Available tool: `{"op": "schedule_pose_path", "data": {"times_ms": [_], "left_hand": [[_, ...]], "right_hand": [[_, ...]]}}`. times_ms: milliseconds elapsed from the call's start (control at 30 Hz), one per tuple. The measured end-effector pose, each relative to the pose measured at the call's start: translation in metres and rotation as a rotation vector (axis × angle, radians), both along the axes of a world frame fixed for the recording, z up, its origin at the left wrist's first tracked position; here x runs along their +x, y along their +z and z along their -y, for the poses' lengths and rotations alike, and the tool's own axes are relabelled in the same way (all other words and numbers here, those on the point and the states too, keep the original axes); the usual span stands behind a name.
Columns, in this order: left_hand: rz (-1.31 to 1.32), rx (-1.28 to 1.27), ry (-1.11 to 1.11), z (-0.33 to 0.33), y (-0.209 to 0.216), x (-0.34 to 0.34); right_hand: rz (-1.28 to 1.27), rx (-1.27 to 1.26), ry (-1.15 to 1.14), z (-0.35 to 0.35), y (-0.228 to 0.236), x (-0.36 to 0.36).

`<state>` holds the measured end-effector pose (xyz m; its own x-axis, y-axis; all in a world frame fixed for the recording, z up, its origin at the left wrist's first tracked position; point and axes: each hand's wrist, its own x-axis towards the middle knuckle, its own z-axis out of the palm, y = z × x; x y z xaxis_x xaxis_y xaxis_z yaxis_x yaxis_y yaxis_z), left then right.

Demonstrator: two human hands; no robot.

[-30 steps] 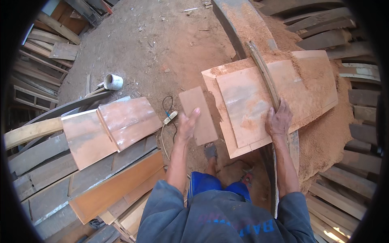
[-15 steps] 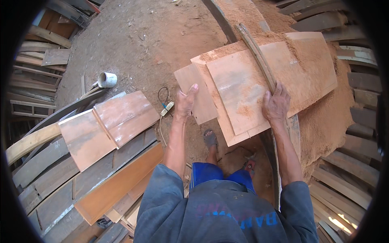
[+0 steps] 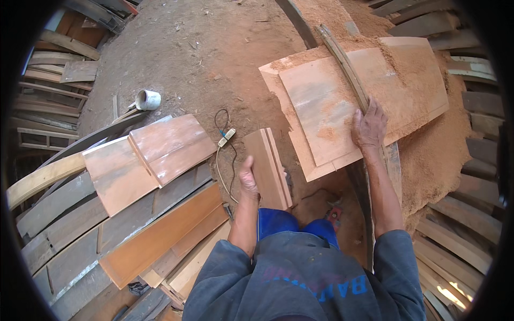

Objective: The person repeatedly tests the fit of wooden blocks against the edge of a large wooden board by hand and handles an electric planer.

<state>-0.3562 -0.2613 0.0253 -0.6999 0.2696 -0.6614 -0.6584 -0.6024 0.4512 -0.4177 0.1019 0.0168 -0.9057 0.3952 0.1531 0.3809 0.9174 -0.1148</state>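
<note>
My left hand [image 3: 248,177] holds a short wooden board [image 3: 266,170] by its left edge. The board is tilted so that its stepped, grooved side shows, and it is apart from the large panel. My left thumb shows; the other fingers are hidden behind the board. A long, narrow wooden strip [image 3: 342,62] lies across the large wooden panel [image 3: 318,115], which is dusted with sawdust. Near the strip's close end, my right hand [image 3: 369,126] is closed over it and rests on the panel.
Sawdust [image 3: 423,160] is heaped right of the panel. To the left, two smaller panels [image 3: 174,147] lie on stacked planks [image 3: 59,227]. A power strip [image 3: 227,137] with a cord and a white bucket [image 3: 148,100] are on the ground. A red power tool [image 3: 333,216] sits near my feet.
My left hand has drawn the short board off the large panel's left edge, toward my body, and turned it so its grooved edge shows. My right hand has stayed on the strip.
</note>
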Motion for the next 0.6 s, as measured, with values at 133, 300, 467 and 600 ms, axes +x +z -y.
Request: {"op": "schedule_pose_path", "data": {"times_ms": [133, 300, 467, 600], "left_hand": [[-0.132, 0.612, 0.132, -0.018, 0.041, -0.008], [-0.102, 0.332, 0.156, -0.020, -0.005, 0.014], [0.004, 0.607, 0.013, 0.000, -0.023, 0.036], [0.046, 0.073, -0.079, -0.007, -0.032, 0.056]], "right_hand": [[0.030, -0.020, -0.015, 0.004, 0.003, -0.002], [0.049, -0.014, -0.040, 0.006, 0.007, -0.001], [0.020, -0.037, -0.018, 0.005, 0.007, 0.001], [0.050, -0.040, -0.022, 0.004, 0.006, -0.002]]}}
